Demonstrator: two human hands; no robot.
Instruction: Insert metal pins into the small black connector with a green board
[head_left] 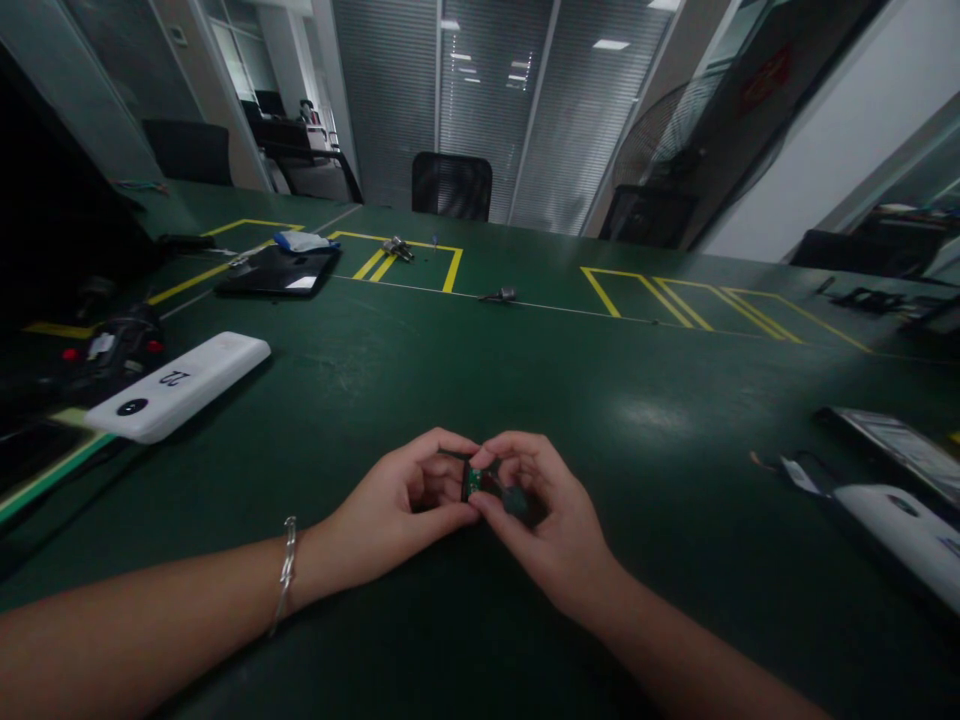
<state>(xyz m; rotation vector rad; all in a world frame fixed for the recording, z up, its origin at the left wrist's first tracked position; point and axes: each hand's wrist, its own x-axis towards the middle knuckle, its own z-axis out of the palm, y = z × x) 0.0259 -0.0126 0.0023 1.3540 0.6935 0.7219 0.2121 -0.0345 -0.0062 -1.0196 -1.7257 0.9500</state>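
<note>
Left hand and right hand, half-curled, pinch a circuit board (light, stiff, fragile, I'd judge), best held by its edges.

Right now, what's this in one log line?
left hand: holding small green board; right hand: holding same board; white box: table's left side; chair: across table

The dark green tabletop is patterned with yellow lines in angular outlines, and a brighter green is shown on the circuit board. The white case is marked with a black "22", the packet is coloured blue and white, and the bracelet is toned silver. The middle chair is coloured black, and the grey blinds are finely striped.
</note>
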